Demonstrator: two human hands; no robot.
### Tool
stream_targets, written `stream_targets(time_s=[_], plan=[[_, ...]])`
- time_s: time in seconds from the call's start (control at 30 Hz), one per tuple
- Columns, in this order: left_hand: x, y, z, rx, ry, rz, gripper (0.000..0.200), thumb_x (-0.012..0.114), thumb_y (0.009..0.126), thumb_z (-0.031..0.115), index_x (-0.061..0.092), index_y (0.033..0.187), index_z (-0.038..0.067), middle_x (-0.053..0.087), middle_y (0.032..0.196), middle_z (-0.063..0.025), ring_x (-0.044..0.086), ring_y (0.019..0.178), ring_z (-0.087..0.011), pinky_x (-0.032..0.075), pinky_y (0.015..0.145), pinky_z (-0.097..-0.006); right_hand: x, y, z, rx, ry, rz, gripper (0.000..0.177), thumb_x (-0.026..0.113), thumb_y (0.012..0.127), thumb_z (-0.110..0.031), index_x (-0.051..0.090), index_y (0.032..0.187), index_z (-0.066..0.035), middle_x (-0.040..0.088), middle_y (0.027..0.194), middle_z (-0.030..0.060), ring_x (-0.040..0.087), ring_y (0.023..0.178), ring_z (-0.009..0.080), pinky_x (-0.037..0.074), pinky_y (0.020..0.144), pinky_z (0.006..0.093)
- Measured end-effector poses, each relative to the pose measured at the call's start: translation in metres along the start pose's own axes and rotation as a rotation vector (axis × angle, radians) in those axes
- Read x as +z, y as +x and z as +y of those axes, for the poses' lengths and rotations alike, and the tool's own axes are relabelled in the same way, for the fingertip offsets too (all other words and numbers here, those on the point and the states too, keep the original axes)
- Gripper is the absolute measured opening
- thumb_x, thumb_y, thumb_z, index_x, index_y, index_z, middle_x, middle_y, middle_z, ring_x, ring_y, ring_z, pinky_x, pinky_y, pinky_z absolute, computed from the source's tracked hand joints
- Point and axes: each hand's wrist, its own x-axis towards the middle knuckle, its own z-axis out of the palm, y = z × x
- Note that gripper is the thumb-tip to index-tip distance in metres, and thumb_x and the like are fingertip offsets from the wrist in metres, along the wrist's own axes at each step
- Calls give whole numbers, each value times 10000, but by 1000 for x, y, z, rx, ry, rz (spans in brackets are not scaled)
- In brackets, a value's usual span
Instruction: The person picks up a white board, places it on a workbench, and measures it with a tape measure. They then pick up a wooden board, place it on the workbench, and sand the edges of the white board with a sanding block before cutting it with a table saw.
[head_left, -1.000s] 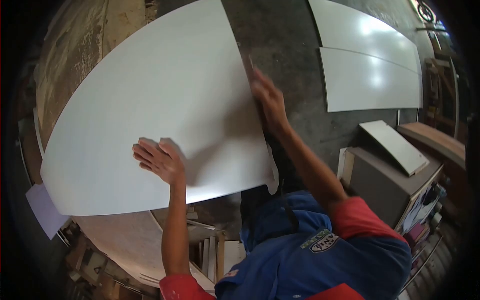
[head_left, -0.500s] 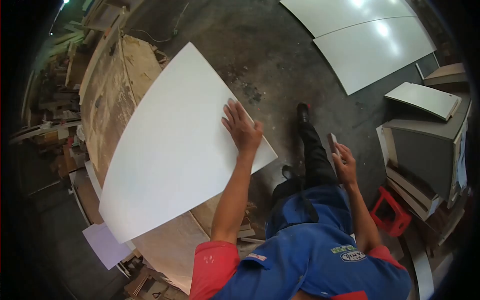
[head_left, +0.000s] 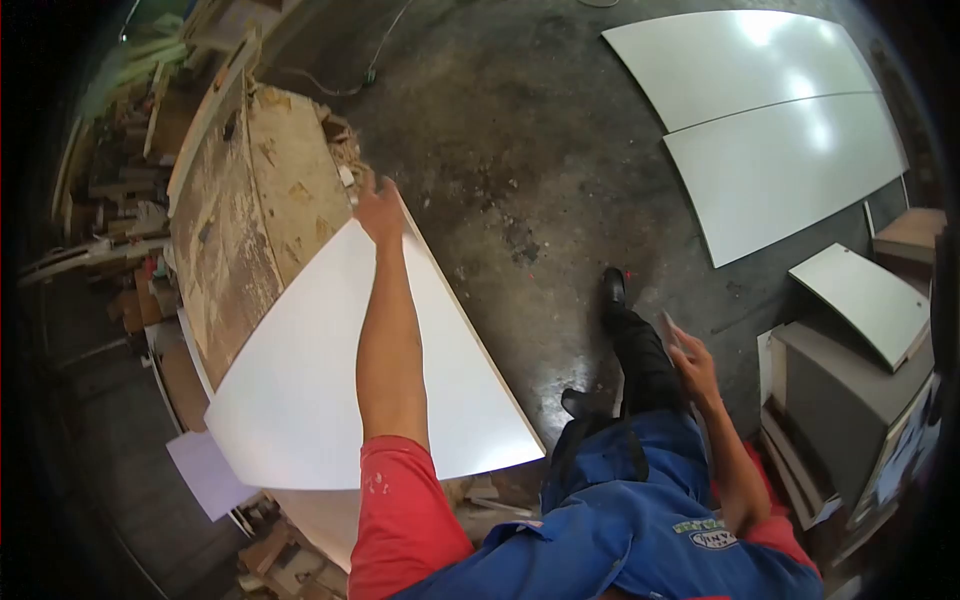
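Note:
A large white panel [head_left: 300, 370] lies on the worn wooden workbench, its narrow far end under my left hand [head_left: 379, 208]. The fingers of that hand curl at the far corner and grip it, though their tips are slightly blurred. One long side of the panel shows a pale brown edge. Low beside my leg, my right hand [head_left: 693, 362] is closed around a small flat block [head_left: 668, 326], most of it covered by the fingers; it is apart from the panel.
The bench top [head_left: 290, 170] is scuffed and peeling. Two large glossy white panels [head_left: 780, 170] lie on the floor ahead right. A grey cabinet [head_left: 830, 390] with a small white board [head_left: 860, 300] stands to my right. Wood scraps [head_left: 130, 220] crowd the left side. A cord [head_left: 370, 75] runs on the floor.
My left hand has moved from the panel's right side to its far corner. The view has shifted, and the panel sits a little differently. My right hand still holds the block.

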Motion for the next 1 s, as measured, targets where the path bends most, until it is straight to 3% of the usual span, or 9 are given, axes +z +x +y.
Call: stream_targets(time_s=[0.1,0.2,0.23,0.3,0.33,0.37,0.43,0.83,1.0], plan=[[-2,-2,-14,155,-764,396,551,552,888,231,411,1349,-34,466,1360,-209,452,1257,-316,327,1050,-340,62,61,-66,103,347,-415,446,512,952,-197,452,1355,-15,478,1367,73,463,1222,169,338,1032,284],[-26,-100,-46,185,-182,226,581,573,888,219,371,1368,-37,397,1410,-222,399,1301,-324,314,1063,-351,161,107,-126,319,485,-754,486,517,956,-243,409,1398,-72,563,1233,32,535,1064,107,431,899,254],[-24,-145,-59,166,-145,210,630,585,887,246,331,1387,-41,334,1448,-226,335,1334,-360,270,1091,-394,195,119,-148,-41,455,-881,471,515,960,-278,432,1382,-86,583,1153,19,551,965,83,451,821,228],[-16,-244,-102,167,91,285,633,547,907,263,300,1411,-29,275,1473,-237,210,1370,-432,167,1101,-525,267,160,-169,398,673,-1170,403,532,950,-322,529,1264,-69,611,1130,71,570,1021,126,464,888,271],[-20,-293,-115,95,188,271,625,513,921,293,300,1412,-29,271,1474,-238,209,1366,-441,159,1092,-549,295,162,-195,-248,698,-1016,348,537,946,-313,564,1189,-65,632,1079,89,601,978,167,510,845,334],[-23,-338,-129,13,256,270,620,457,940,346,303,1414,-22,258,1481,-236,197,1372,-441,148,1093,-553,335,190,-221,406,862,-989,305,535,948,-288,579,1137,-53,638,1068,94,621,940,197,529,820,365],[-14,-411,-152,-232,412,281,603,351,972,398,297,1432,12,222,1498,-232,178,1381,-441,147,1096,-545,380,251,-243,461,978,-1030,351,563,926,-320,567,1113,-23,637,1051,137,627,937,239,504,878,431],[-16,-431,-144,-268,326,317,603,350,966,430,281,1456,86,196,1521,-184,150,1400,-407,132,1107,-534,205,-44,11,900,246,-1160,464,570,898,-276,517,1279,-18,604,1165,125,616,983,208,495,887,333],[-8,-439,-160,-178,283,349,612,324,969,463,276,1458,98,185,1521,-186,162,1384,-439,138,1088,-585,195,-71,27,223,342,-935,382,510,945,-268,539,1277,-81,629,1074,63,607,823,110,496,712,236]])
